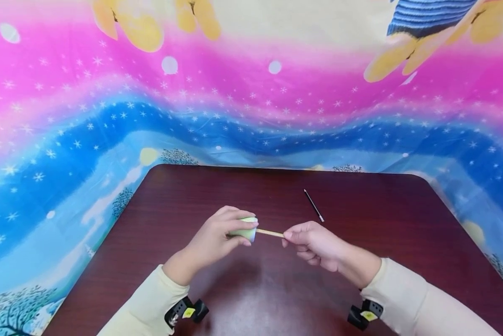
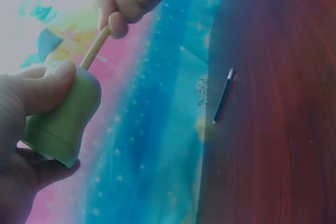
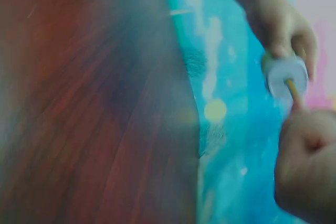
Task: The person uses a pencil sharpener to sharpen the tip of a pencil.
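Above the table, my left hand (image 1: 215, 235) grips a green, waisted pencil sharpener (image 2: 65, 111), thumb on one side and fingers on the other. A yellow pencil (image 1: 270, 233) runs into the sharpener's pale end face (image 3: 281, 74), its inner tip hidden inside. My right hand (image 1: 314, 242) pinches the pencil's outer part between thumb and forefinger, the other fingers curled in. In the right wrist view the pencil enters near the middle of that face. Beyond the right hand, a dark pencil (image 1: 313, 205) with a light end lies on the table, touched by neither hand.
The dark red-brown table (image 1: 243, 191) has rounded far corners. A printed cloth (image 1: 251, 93) in pink, blue and white hangs behind it and along its sides. A black camera (image 1: 186, 311) is strapped at the left wrist, another black camera (image 1: 365, 314) at the right.
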### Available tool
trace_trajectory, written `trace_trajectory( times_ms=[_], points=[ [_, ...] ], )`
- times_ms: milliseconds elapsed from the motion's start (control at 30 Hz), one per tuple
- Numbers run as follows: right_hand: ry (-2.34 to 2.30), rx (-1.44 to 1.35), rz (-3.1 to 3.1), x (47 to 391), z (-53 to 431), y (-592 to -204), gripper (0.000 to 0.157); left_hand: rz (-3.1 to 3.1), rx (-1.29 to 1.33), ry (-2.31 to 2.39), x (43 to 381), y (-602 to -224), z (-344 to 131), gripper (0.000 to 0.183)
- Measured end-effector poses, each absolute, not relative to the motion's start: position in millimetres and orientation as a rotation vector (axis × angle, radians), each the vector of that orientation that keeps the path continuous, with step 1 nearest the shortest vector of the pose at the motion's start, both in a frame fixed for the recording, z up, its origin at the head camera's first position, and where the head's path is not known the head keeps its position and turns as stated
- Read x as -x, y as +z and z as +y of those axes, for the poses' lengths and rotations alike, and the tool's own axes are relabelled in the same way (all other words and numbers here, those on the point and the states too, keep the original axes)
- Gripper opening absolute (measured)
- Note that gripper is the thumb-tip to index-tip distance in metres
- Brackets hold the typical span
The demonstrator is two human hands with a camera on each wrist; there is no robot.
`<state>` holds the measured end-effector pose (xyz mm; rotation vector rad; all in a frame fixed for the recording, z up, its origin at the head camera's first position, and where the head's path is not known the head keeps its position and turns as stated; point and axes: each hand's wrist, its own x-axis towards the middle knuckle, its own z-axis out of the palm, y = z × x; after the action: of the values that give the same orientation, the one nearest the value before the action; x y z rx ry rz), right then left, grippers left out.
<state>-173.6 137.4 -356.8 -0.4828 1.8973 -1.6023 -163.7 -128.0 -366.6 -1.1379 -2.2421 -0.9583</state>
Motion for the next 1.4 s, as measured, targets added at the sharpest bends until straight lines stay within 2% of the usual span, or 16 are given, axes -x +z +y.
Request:
trace_trajectory(
  times_ms=[67,167,233,300,400,467,567,667,733,800,967,1100,1200,1300,1400],
  points=[
    [-1.611,0.308,1.714,177,141,-354,0.02,-2.197,1.17,-0.904,164,-368,-126,0.04],
    [-1.516,0.423,1.889,179,144,-354,0.023,-2.21,1.158,-0.913,164,-369,-125,0.04],
    [-1.368,0.674,2.243,177,144,-357,0.027,-2.267,1.095,-0.957,164,-370,-124,0.042],
    [-1.086,1.053,2.688,177,144,-363,0.033,-2.337,1.003,-1.015,164,-370,-124,0.042],
    [-0.559,1.597,3.269,179,144,-373,0.031,-2.429,0.866,-1.187,165,-368,-124,0.041],
    [-0.312,1.894,3.417,182,145,-378,0.031,-2.479,0.803,-1.314,164,-366,-125,0.039],
    [-0.175,2.165,3.397,184,145,-384,0.032,-2.539,0.762,-1.482,162,-364,-126,0.036],
    [-0.197,2.273,3.313,182,144,-386,0.027,-2.578,0.773,-1.547,161,-362,-126,0.034],
    [-0.297,2.237,3.254,178,142,-385,0.028,-2.582,0.804,-1.537,161,-361,-127,0.034],
    [-0.469,2.086,3.172,173,141,-383,0.025,-2.566,0.85,-1.488,161,-361,-127,0.035],
    [-0.995,1.38,2.813,163,138,-371,0.011,-2.428,0.995,-1.309,163,-369,-128,0.039],
    [-1.439,0.825,2.22,165,140,-360,0.016,-2.277,1.088,-1.197,163,-373,-127,0.04],
    [-1.661,0.547,1.703,169,145,-358,0.02,-2.173,1.155,-1.113,163,-372,-126,0.04],
    [-1.658,0.477,1.627,170,148,-358,0.021,-2.149,1.18,-1.069,163,-369,-125,0.039],
    [-1.446,0.762,2.117,169,144,-357,0.025,-2.282,1.079,-1.131,162,-365,-127,0.038]
  ],
)
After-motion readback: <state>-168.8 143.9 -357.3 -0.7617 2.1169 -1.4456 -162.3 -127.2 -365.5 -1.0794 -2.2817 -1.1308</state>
